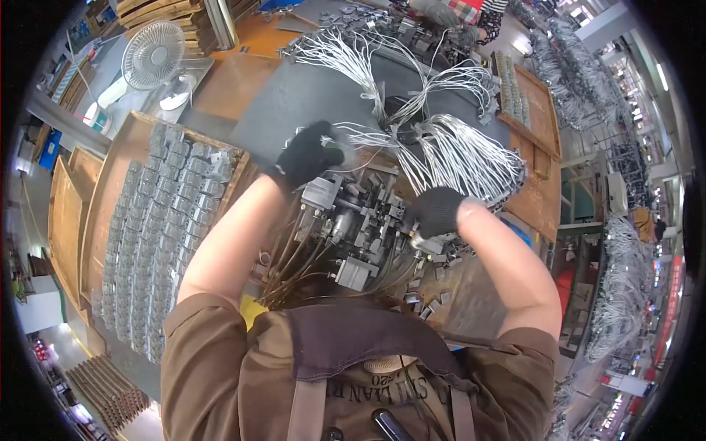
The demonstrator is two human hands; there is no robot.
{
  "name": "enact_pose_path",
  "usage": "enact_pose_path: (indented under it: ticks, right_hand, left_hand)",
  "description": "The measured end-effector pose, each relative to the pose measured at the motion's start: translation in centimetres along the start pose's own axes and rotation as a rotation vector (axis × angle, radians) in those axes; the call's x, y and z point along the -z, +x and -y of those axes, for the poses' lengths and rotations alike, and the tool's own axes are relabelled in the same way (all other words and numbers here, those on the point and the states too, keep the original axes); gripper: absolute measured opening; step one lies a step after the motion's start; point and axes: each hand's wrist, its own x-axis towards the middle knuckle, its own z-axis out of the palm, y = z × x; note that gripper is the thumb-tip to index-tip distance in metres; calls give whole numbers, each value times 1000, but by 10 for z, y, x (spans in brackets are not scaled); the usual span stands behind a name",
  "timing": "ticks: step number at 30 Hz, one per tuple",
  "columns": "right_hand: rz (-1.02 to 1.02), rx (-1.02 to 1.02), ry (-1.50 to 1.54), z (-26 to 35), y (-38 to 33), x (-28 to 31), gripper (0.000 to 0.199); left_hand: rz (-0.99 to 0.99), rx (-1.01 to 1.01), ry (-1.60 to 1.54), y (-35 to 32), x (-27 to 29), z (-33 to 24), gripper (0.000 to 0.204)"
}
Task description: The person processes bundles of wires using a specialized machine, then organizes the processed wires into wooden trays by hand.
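Observation:
My left hand (309,156), in a black glove, is over the far left side of a metal fixture machine (357,224). Its fingers curl near the loose ends of white cables, and a blurred pale shape beside the thumb is too smeared to name. My right hand (439,212), gloved in black too, is at the machine's right side, below a thick bundle of white cables (463,158). Its fingers are bent downward and hide whatever they grip. Beneath that hand, small metal parts (434,246) show at the machine's edge.
A wooden tray (103,220) on the left holds rows of grey metal parts (158,235). More white cables (342,59) fan out across the dark tabletop (272,103). Beyond stand a white fan (153,55) and another person's gloved hand (437,13). Brown hoses (290,268) run toward me.

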Motion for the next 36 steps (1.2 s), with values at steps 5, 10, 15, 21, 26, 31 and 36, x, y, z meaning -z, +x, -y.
enact_pose_path:
  ticks: [5, 10, 15, 21, 26, 31, 36]
  right_hand:
    - [-845, 21, -115, 27, 30, 0, 30]
    - [-571, -38, 85, 21, 25, -20, 47]
    - [-595, 107, 257, 14, 22, -31, 74]
    - [-617, 104, 240, 14, 24, -28, 72]
    - [-560, 112, 128, 14, 21, -17, 58]
    - [-538, 57, 140, 22, 30, -11, 59]
    - [-550, 28, 267, 33, 40, -15, 64]
  left_hand:
    - [-59, -322, 284, -35, -30, 13, 34]
    - [23, -253, 156, -69, -82, 55, 59]
    - [97, -26, 87, -67, -90, 64, 60]
    - [91, -64, 54, -72, -92, 43, 61]
    - [69, -169, 417, -71, -88, 47, 58]
    - [49, -121, 154, -60, -89, 65, 56]
    - [54, 75, -57, -47, -91, 70, 36]
